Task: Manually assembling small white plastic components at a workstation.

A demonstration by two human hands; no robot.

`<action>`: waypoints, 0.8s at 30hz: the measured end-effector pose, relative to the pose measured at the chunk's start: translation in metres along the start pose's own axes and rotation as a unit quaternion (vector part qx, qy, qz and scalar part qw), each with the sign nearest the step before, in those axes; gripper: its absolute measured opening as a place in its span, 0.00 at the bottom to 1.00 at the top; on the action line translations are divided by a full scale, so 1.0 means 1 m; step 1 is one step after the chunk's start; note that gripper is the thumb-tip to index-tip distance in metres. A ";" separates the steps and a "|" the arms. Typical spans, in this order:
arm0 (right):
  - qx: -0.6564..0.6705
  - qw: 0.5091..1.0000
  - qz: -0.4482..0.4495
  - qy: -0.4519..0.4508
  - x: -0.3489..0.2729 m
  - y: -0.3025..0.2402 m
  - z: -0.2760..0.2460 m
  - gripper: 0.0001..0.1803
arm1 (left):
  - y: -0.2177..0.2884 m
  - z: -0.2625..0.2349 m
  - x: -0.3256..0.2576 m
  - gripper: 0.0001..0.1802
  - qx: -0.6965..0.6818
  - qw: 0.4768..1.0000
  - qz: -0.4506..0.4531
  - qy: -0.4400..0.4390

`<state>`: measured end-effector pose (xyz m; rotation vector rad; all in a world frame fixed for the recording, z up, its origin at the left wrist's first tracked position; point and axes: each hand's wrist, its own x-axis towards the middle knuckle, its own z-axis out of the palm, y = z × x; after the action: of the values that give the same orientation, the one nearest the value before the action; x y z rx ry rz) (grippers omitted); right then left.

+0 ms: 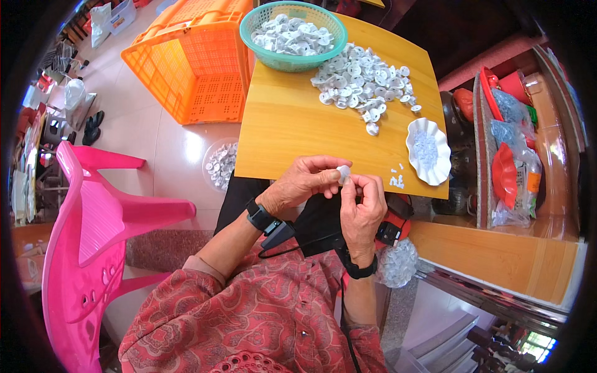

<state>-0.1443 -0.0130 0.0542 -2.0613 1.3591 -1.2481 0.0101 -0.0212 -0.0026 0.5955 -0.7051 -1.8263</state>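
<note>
Near the table's front edge, my left hand point(303, 184) pinches a small white round plastic piece point(343, 173) between thumb and fingers. My right hand point(362, 208) meets it from the other side, thumb and forefinger pressed together at the piece's lower edge. Whatever those right fingertips hold is too small to make out. A heap of similar white round pieces point(364, 78) lies across the far part of the yellow table point(286, 130). To the right, a white scalloped dish point(440, 163) holds tiny pale bits, and a few more small white bits point(397, 179) lie beside it.
A green basket point(247, 38) full of white pieces stands at the table's far left corner. Left of the table are an orange crate point(180, 68) and a pink plastic chair point(118, 211). A tub of pieces point(221, 165) sits on the floor. Shelves with bags point(516, 124) line the right.
</note>
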 end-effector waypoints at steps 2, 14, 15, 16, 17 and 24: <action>0.001 1.000 -0.001 -0.003 0.000 0.001 0.000 0.04 | 0.000 -0.001 0.000 0.22 0.006 1.000 0.000 -0.001; -0.010 0.998 0.006 -0.066 0.005 0.001 0.000 0.04 | 0.007 -0.001 -0.002 0.16 0.086 0.996 0.006 0.020; 0.023 0.997 0.040 -0.059 0.006 -0.003 -0.001 0.04 | 0.009 0.002 -0.003 0.16 0.084 0.996 0.008 0.026; 0.055 0.994 0.074 -0.052 0.006 -0.006 -0.001 0.04 | 0.010 0.003 -0.003 0.16 0.082 0.996 0.012 0.033; 0.072 0.991 0.093 -0.057 0.004 -0.006 -0.002 0.04 | 0.008 0.002 -0.002 0.16 0.082 0.996 0.013 0.034; 0.028 0.997 0.051 -0.055 0.004 0.000 -0.001 0.04 | 0.005 0.000 -0.001 0.16 0.066 0.997 0.002 0.027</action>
<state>-0.1447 -0.0168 0.0563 -1.9663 1.3454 -1.1012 0.0137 -0.0212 0.0013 0.7272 -0.7942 -1.7620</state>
